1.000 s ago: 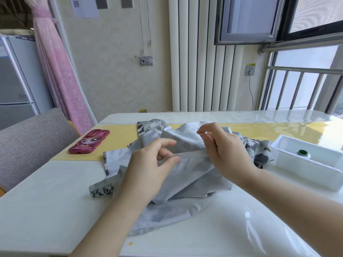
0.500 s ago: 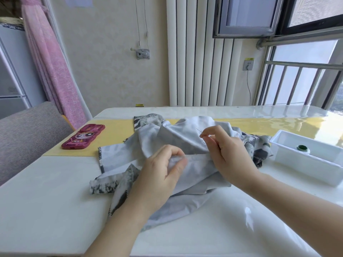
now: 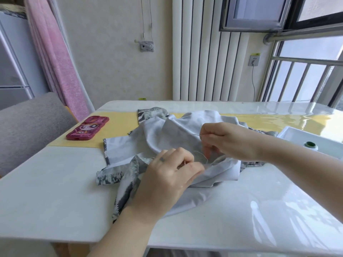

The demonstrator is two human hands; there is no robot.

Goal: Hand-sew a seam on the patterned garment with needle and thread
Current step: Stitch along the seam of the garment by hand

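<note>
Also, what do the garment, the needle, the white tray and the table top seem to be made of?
The garment: thin woven cloth, matte; it folds and creases softly. The needle: probably steel; a thin, stiff, dark line. The white tray: likely plastic, smooth with a slight sheen. The table top: hard and glossy, mirroring the window; stone, glass or lacquer, I cannot tell.

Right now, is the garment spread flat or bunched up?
Bunched up: the garment lies in rumpled folds, the left hand pinching its edge.
</note>
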